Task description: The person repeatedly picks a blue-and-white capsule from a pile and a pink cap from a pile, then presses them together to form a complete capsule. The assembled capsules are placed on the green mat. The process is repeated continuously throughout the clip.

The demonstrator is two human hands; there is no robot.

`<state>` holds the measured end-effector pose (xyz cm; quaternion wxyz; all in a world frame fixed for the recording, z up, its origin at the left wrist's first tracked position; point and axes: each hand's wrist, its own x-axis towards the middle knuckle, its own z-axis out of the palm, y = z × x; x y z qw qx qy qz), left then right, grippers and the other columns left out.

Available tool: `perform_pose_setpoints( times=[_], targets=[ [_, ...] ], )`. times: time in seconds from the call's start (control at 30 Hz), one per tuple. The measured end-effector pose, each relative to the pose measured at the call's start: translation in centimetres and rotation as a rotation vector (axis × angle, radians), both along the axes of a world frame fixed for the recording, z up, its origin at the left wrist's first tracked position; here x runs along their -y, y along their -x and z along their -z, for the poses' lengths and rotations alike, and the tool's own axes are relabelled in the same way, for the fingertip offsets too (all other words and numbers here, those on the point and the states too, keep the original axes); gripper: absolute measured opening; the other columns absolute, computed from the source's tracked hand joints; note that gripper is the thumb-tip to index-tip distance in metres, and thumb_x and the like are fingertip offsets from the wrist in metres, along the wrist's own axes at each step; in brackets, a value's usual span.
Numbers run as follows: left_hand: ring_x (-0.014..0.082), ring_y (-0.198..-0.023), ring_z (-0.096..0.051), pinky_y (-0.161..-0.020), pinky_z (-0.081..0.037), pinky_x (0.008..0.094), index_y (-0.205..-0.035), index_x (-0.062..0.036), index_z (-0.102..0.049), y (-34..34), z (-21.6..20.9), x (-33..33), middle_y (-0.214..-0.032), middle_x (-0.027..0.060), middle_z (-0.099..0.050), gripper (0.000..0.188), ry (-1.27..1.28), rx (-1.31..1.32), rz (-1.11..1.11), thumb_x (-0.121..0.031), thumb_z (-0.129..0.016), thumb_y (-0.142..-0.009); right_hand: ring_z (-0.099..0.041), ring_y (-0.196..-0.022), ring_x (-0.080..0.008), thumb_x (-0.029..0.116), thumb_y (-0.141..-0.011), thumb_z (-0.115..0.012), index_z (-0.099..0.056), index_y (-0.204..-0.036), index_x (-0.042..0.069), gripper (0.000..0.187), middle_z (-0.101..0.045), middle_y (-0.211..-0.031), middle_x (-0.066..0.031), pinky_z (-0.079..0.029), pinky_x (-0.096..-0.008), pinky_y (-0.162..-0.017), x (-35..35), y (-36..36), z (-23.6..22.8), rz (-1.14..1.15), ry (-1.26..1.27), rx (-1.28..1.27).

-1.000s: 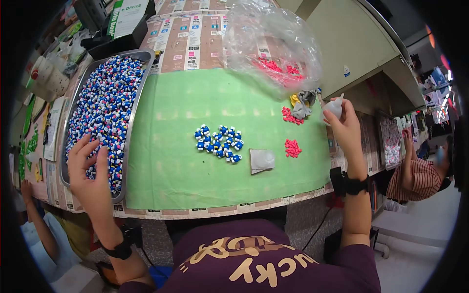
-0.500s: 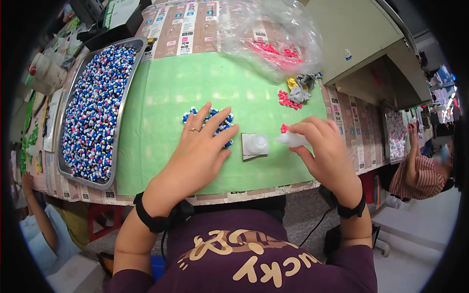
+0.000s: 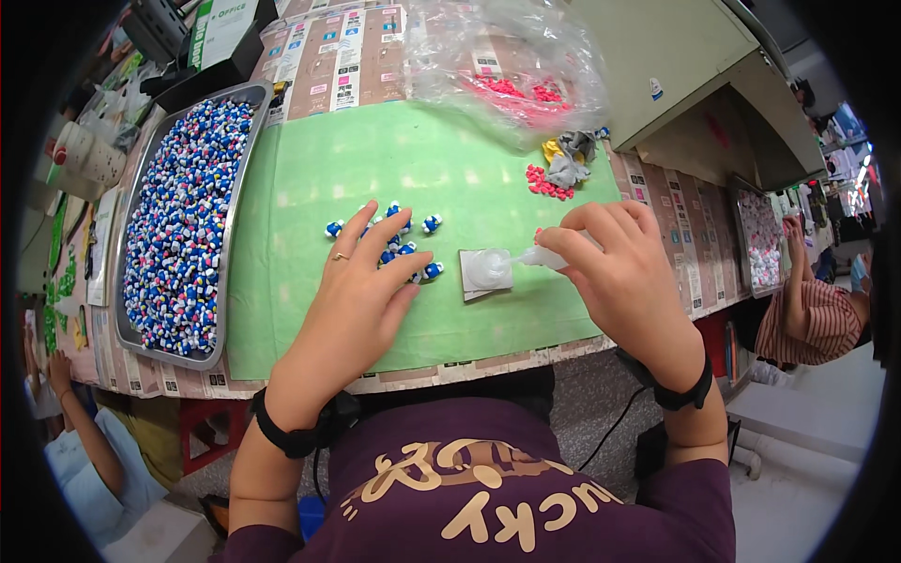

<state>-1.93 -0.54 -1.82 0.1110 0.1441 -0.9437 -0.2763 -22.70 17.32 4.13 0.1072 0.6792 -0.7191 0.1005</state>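
Observation:
My left hand (image 3: 361,281) lies with spread fingers over a loose group of small blue-and-white pieces (image 3: 406,249) on a green cloth (image 3: 310,169). One such piece sits just beyond the group. A translucent white squeeze bottle (image 3: 547,256) is held tilted in my right hand (image 3: 605,267), its thin nozzle pointing left. The nozzle tip is at the edge of a whitish round blob or dish (image 3: 488,268) on a small square card (image 3: 474,293). A bit of pink shows behind my right fingers; most of it is hidden.
A metal tray (image 3: 221,319) full of blue, white and pink pieces stands at left. Pink pieces (image 3: 549,184) lie beside crumpled grey and yellow scraps (image 3: 569,161). Behind is a clear plastic bag (image 3: 526,56) with more pink pieces. A grey cabinet (image 3: 666,56) stands at right; co-workers sit on both sides.
My left hand has shifted slightly left, and the blue-and-white pieces are more spread out. The bottle has moved left, bringing its nozzle to the whitish blob on the card.

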Motion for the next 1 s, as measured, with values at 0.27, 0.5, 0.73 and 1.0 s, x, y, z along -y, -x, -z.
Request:
perform_pose_setpoints(
  times=[0.27, 0.5, 0.73, 1.0],
  targets=[
    [0.0407, -0.143, -0.026, -0.113, -0.029, 0.0494, -0.108, -0.0100, -0.068, 0.1, 0.1, -0.2, -0.147, 0.0148, -0.042, 0.023, 0.017, 0.015, 0.027, -0.010, -0.069, -0.085, -0.059, -0.093, -0.0212, 0.004, -0.075, -0.062, -0.064, -0.098, 0.012, 0.025, -0.058, -0.093, -0.0029, -0.041, -0.0425, -0.092, 0.5, -0.7, -1.0, -0.011, 0.000, -0.068],
    [0.0409, -0.142, -0.027, -0.112, -0.030, 0.0497, -0.110, -0.0088, -0.066, 0.5, 0.0, -0.3, -0.145, 0.0156, -0.043, 0.027, -0.014, -0.030, 0.015, -0.011, -0.070, -0.084, -0.059, -0.093, -0.0230, 0.002, -0.077, -0.064, -0.066, -0.100, 0.012, 0.025, -0.059, -0.092, -0.0031, -0.040, -0.0443, -0.095, 0.9, -1.2, -1.6, 0.003, -0.012, -0.064],
    [0.0431, -0.137, -0.033, -0.112, -0.031, 0.0541, -0.105, -0.0064, -0.066, 1.1, 0.3, -0.4, -0.138, 0.0192, -0.048, 0.028, 0.040, -0.076, 0.062, -0.010, -0.075, -0.078, -0.059, -0.095, -0.0257, 0.001, -0.071, -0.072, -0.064, -0.100, 0.011, 0.032, -0.060, -0.096, -0.0048, -0.041, -0.0414, -0.093, 0.3, -0.3, -0.4, 0.048, 0.006, 0.135],
    [0.0416, -0.141, -0.030, -0.110, -0.032, 0.0500, -0.089, -0.0066, -0.058, 1.5, 0.2, -0.5, -0.139, 0.0138, -0.047, 0.022, 0.002, -0.042, 0.063, -0.007, -0.076, -0.075, -0.062, -0.102, -0.0211, -0.002, -0.079, -0.073, -0.054, -0.110, 0.005, 0.037, -0.063, -0.110, -0.0089, -0.049, -0.0358, -0.089, -1.2, 3.9, 3.2, 0.150, 0.272, 1.032]
  ],
)
